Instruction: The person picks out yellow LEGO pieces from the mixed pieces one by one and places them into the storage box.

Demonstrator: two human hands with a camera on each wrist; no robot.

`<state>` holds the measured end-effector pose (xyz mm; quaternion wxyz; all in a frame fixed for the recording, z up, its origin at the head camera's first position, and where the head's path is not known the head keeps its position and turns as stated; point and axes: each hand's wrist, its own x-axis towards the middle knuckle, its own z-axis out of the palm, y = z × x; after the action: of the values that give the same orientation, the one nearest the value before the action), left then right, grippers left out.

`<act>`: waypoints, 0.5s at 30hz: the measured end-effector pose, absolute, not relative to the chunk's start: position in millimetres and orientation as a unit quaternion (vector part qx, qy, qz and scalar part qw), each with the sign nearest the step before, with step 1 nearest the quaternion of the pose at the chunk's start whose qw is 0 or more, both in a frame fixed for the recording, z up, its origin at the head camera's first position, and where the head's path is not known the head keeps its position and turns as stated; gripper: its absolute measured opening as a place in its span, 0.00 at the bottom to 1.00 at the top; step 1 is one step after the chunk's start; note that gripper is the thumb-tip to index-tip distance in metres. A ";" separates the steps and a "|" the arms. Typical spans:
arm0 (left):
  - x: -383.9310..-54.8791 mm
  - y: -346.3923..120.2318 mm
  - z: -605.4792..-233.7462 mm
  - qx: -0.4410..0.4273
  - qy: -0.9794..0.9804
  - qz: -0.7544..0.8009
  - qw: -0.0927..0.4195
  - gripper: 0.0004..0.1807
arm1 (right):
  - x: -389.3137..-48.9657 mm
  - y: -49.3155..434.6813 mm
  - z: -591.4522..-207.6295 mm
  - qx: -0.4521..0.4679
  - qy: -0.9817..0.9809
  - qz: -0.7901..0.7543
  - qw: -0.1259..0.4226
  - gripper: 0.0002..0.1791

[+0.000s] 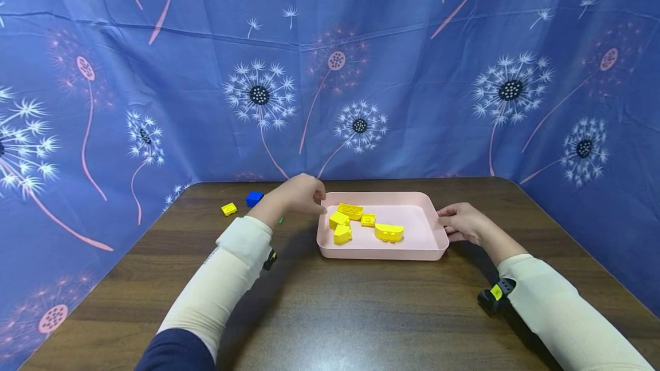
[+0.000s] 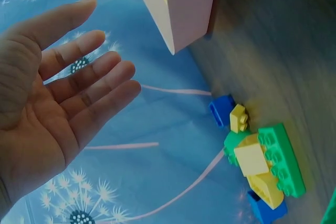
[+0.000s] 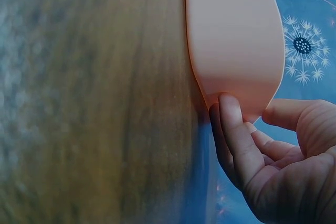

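Note:
A shallow pink tray (image 1: pixel 381 253) sits on the table with several yellow toy building blocks (image 1: pixel 350 211) inside, mostly towards its left. My right hand (image 1: pixel 466 223) grips the tray's right end; in the right wrist view the thumb (image 3: pixel 286 114) is at the rim and a fingertip (image 3: pixel 230 106) lies against the outer wall. My left hand (image 1: pixel 301 193) is by the tray's left end. In the left wrist view its fingers (image 2: pixel 100 80) are loosely spread, apart from the tray and holding nothing.
Left of the tray lie loose blocks: a yellow block (image 1: pixel 229 209), a blue block (image 1: pixel 254 198), and, in the left wrist view, a long green block (image 2: pixel 282 160) among others. My left forearm partly hides them. A blue dandelion-print curtain (image 1: pixel 330 73) hangs behind the wooden table (image 1: pixel 361 314).

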<state>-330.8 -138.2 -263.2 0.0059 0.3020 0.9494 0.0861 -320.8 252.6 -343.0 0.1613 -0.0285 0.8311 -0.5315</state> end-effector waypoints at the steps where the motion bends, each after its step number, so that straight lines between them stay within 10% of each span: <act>1: -330.5 -140.5 -262.6 0.301 0.950 0.086 0.003 0.14 | -320.6 252.5 -342.8 -0.028 0.830 -0.532 0.163 0.26; 15: -321.7 -179.1 -253.5 0.284 0.954 0.092 -0.027 0.16 | -321.9 253.0 -343.2 -0.025 0.829 -0.533 0.165 0.26</act>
<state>-321.7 -179.1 -253.5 -0.0269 0.2842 0.9540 0.0920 -321.9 253.0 -343.2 0.1654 -0.0250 0.8293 -0.5332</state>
